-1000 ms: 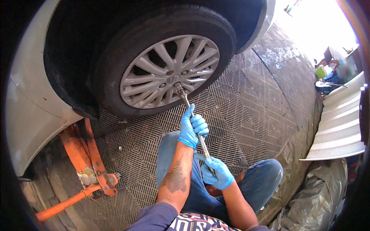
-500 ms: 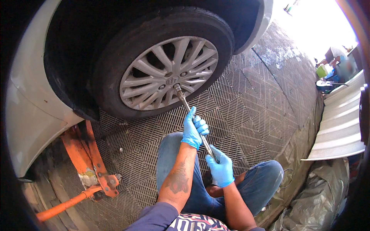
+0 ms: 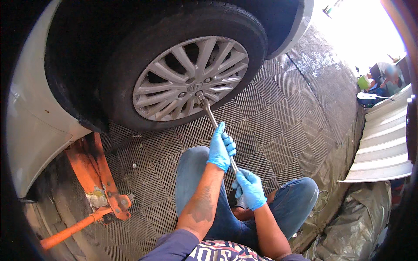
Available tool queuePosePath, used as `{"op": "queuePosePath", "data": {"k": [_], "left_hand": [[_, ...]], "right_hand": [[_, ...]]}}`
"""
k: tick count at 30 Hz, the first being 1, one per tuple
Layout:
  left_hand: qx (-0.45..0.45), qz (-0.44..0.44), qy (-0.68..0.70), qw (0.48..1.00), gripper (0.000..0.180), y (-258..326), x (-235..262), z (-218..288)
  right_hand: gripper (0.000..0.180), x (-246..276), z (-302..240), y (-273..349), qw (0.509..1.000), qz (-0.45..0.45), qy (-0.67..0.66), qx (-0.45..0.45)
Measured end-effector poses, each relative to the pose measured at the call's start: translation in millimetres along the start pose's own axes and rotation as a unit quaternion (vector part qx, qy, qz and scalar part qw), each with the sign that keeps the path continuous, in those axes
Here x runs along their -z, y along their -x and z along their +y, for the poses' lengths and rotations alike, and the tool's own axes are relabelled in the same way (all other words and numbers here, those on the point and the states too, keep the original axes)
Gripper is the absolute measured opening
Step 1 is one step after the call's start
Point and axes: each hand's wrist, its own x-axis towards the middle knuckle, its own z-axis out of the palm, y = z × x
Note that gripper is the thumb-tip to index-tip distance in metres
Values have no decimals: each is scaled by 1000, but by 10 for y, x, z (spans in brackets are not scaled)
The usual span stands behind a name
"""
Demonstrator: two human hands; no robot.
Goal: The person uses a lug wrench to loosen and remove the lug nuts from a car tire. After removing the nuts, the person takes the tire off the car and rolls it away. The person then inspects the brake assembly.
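Note:
A car wheel with a silver multi-spoke rim hangs above the patterned floor mat. A long metal wrench has its socket end on a lug nut near the hub. My left hand, in a blue glove, wraps around the middle of the wrench shaft. My right hand, also in a blue glove, grips the lower end of the same wrench, just above my knees in blue jeans.
An orange floor jack with its handle stands under the white car body at the left. A white corrugated sheet lies at the right. Another person sits far off at the upper right. Crumpled tarpaulin covers the lower right.
Both hands have shifted slightly along with the wrench, whose lower end has swung a little to the right. The view has moved closer to the wheel.

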Motion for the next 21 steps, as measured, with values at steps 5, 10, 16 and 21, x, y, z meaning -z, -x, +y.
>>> {"op": "queuePosePath", "data": {"k": [5, 10, 16, 21], "left_hand": [[80, -106, 53, 990, 61, -61, 128, 111], [-209, 97, -226, 946, 43, 33, -16, -193], [172, -142, 29, 974, 65, -109, 204, 142], [94, -88, 21, 991, 55, -62, 174, 98]], "right_hand": [[33, 114, 342, -158, 994, -31, 62, 83], [37, -95, 48, 24, 779, 226, 511, 283], [32, 4, 85, -35, 996, -71, 51, 0], [29, -3, 59, -105, 994, -104, -23, -35]]}}
